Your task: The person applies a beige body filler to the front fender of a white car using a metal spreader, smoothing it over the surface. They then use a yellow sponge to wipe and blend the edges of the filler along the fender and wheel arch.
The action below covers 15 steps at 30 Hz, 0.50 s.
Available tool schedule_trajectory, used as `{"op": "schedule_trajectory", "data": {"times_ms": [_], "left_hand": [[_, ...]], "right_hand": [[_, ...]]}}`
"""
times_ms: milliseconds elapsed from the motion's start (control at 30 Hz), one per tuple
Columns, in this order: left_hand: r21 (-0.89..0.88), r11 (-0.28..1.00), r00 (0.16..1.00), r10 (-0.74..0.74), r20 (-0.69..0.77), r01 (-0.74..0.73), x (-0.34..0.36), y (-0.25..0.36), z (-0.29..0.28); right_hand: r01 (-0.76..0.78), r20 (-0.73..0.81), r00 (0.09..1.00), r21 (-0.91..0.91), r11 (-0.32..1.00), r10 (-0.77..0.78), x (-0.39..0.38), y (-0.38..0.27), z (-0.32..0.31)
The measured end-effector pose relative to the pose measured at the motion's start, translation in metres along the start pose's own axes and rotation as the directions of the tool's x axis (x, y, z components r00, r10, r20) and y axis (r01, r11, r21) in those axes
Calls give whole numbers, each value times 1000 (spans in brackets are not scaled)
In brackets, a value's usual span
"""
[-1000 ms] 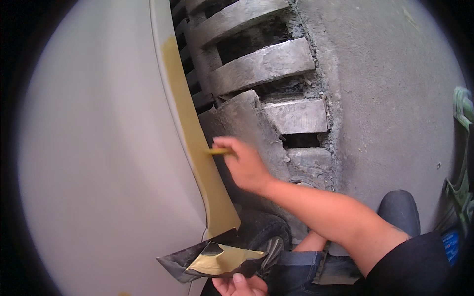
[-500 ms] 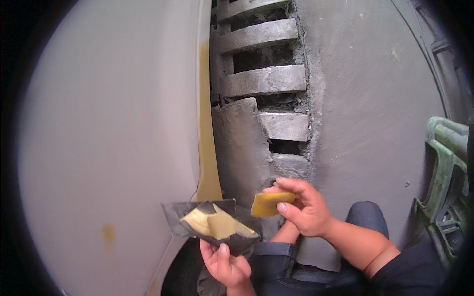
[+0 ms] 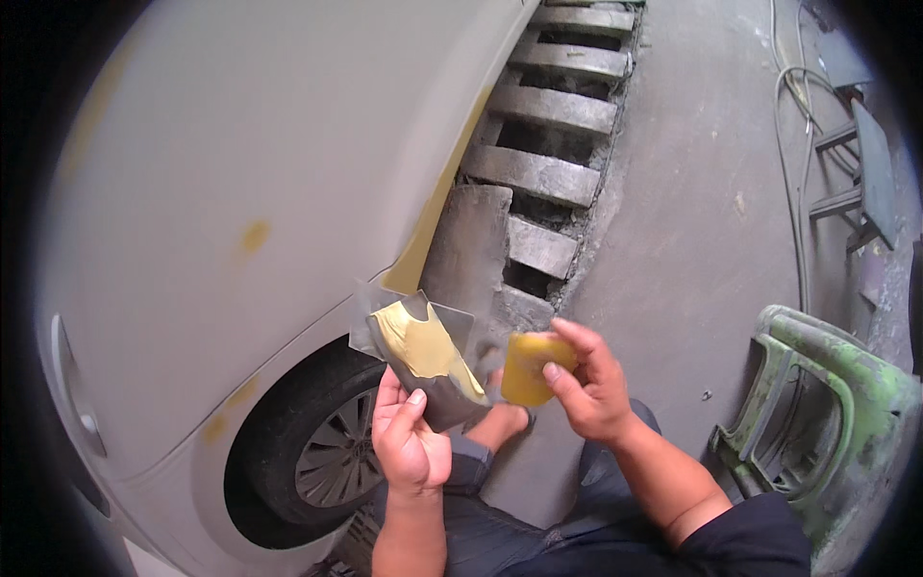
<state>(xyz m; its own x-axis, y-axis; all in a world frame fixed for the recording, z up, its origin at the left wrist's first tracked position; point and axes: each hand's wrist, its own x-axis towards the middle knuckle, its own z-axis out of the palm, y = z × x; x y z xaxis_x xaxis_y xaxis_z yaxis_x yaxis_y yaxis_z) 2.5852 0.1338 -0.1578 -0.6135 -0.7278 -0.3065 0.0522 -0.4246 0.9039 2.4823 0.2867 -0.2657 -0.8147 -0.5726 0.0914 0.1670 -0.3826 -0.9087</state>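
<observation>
My left hand (image 3: 411, 444) grips a thin dark mixing board (image 3: 444, 406) from below, thumb on its near edge. Smeared across its upper face is a patch of pale yellow paste (image 3: 428, 348) that looks like body filler. Pinched between the thumb and fingers of my right hand (image 3: 594, 389) is a flat yellow spreader (image 3: 524, 373), held upright just right of the board and apart from it. Beyond the board stands a pale grey car body (image 3: 260, 154), with a yellow-brown filled strip (image 3: 437, 210) along its lower edge.
A wheel (image 3: 332, 466) sits in its arch at lower left. A slatted floor drain (image 3: 548, 173) runs beside the car. To the right are a worn green panel (image 3: 865, 413), a small grey stool (image 3: 873, 178) and hoses (image 3: 793, 163) on the concrete.
My view has swung so that more of the car, its wheel and the green panel show. The board is tilted more steeply, and the spreader has turned more upright. Both stay in my hands.
</observation>
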Motion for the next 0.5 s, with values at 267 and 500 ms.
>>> {"op": "schedule_trajectory", "data": {"times_ms": [267,500], "left_hand": [[-141,990,998,-38,-44,31,-39,-13,-7],[-272,962,1000,-19,-25,12,-46,-1,-33]], "right_hand": [[381,182,922,-270,884,-342,-16,-39,26],[333,282,937,-537,775,-208,-41,-53,35]]}}
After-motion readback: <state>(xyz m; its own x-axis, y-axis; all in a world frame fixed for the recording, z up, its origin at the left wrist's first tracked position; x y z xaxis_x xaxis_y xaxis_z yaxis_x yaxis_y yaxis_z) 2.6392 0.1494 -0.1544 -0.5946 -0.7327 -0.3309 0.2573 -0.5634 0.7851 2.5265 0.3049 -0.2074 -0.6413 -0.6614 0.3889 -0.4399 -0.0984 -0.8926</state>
